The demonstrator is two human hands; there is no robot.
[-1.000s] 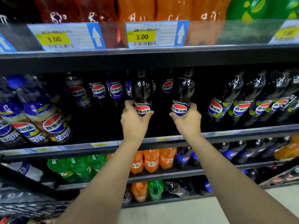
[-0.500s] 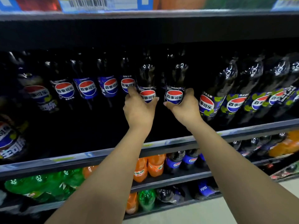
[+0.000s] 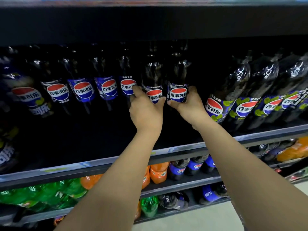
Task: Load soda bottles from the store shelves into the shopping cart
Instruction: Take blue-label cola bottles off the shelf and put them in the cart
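- Both hands have drawn nearer to each other since a second ago. The two bottles they hold now stand almost side by side, and the hands sit higher above the shelf rail [image 3: 180, 150].
- The left hand [image 3: 146, 112] grips the left cola bottle [image 3: 153, 75] at its label, with the thumb across the front and the forefinger round the far side.
- The right hand [image 3: 190, 107] grips the right cola bottle [image 3: 179, 75] the same way, with the thumb under the logo and the fingers curled round the outer side.
- Both held bottles are upright, necks above the hands. Their bases are hidden behind the hands, so I cannot tell whether they rest on the shelf.
- Just left of the left hand runs a row of cola bottles [image 3: 108, 87], the nearest almost touching the forefinger.
- To the right of the right hand, apart from it, lean the lime-label bottles [image 3: 240, 97].
- Below the wrists, on a lower shelf, stand orange bottles [image 3: 158, 174], and further left are green bottles [image 3: 50, 192].
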